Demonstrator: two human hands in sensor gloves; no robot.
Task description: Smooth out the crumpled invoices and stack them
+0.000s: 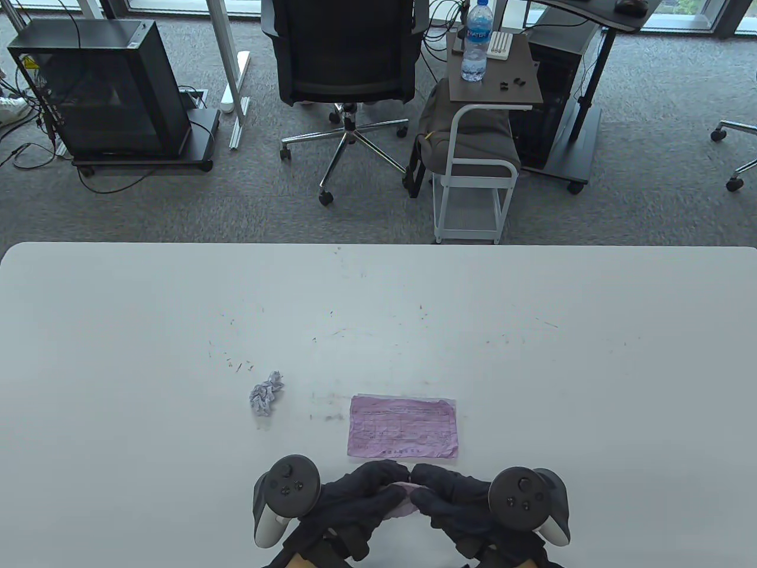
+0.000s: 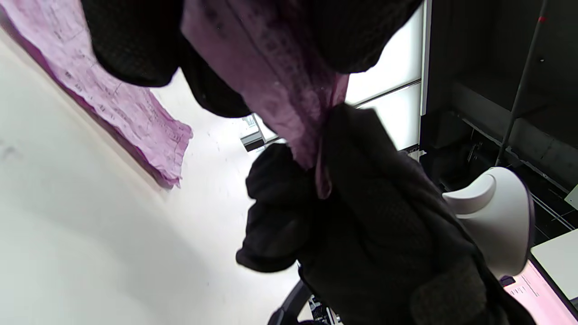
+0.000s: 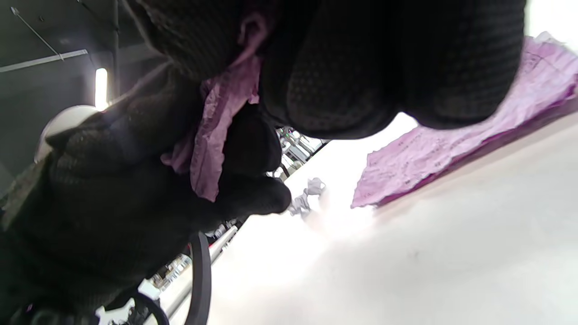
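while both gloved hands meet at the near edge of the white surface (image 1: 118,331), a crumpled pink invoice (image 1: 404,498) is caught between them, mostly hidden by the dark fingers from above. the left hand (image 1: 355,503) curls its fingers round one end of the paper, and the right hand (image 1: 452,503) pinches the other end; the wrist views show the pink sheet (image 2: 271,67) bunched and creased between thumbs and fingers, held off the surface. a tracker sits on the back of each hand, the left tracker (image 1: 287,488) and the right tracker (image 1: 523,494).

just beyond the hands a flattened invoice (image 1: 404,427) lies face up on the surface, wrinkled but spread out, its long side running across. to its left, apart from it, a small crumpled ball (image 1: 266,400) of pale paper sits on the surface.

past the far edge stand an office chair (image 1: 343,59) and a side cart (image 1: 494,83) with a water bottle (image 1: 476,41) upright on top.
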